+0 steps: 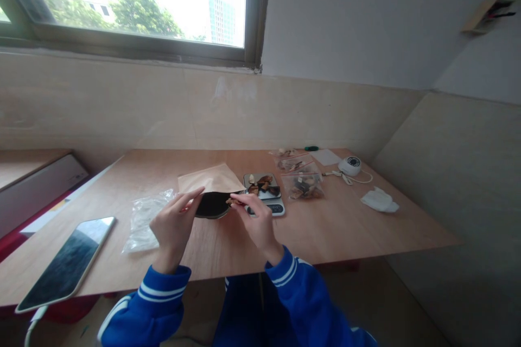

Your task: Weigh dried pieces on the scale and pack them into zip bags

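My left hand (174,227) pinches the left edge of a brown paper bag (210,178) above the table. The bag lies tilted with its dark mouth spread open toward me, and its contents cannot be made out. At the right side of that mouth, my right hand (259,226) holds a small brown dried piece (233,201) between thumb and fingers. Just behind the right hand stands a small kitchen scale (278,210). Several dark brown dried pieces (264,185) and a pale one rest on its plate.
Zip bags of dried pieces (302,186) lie right of the scale, with a white camera (349,166), its cable and a crumpled tissue (380,200) farther right. A clear plastic bag (142,222) and a charging phone (67,263) occupy the left. The table's front edge (325,261) is near me.
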{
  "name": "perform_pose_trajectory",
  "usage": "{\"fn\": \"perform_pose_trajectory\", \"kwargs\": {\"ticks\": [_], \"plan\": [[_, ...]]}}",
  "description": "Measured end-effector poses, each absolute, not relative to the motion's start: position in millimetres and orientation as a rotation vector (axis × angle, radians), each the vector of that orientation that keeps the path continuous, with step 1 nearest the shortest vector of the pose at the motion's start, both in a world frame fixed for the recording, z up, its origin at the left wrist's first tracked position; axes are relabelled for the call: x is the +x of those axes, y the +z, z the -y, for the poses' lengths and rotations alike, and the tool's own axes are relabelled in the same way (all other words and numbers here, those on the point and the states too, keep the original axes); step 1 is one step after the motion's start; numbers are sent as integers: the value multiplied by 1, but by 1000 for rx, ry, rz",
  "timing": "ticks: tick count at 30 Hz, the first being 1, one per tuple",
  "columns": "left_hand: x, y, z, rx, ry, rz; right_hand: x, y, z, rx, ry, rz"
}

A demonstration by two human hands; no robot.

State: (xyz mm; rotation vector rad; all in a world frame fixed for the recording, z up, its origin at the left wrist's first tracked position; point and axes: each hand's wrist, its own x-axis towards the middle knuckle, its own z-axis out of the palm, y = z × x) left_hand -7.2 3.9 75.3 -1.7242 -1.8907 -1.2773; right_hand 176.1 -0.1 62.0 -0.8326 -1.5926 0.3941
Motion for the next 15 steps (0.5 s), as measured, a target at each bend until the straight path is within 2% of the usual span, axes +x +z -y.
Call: {"fn": "perform_pose_trajectory", "kwargs": {"ticks": [6, 15], "plan": [[-9, 79, -9, -1699, -1340, 1884, 236, 37, -30, -1080, 451, 1302], [-9, 76, -8, -1712, -1330, 1855, 260, 5, -75, -1106, 193, 1889]]}}
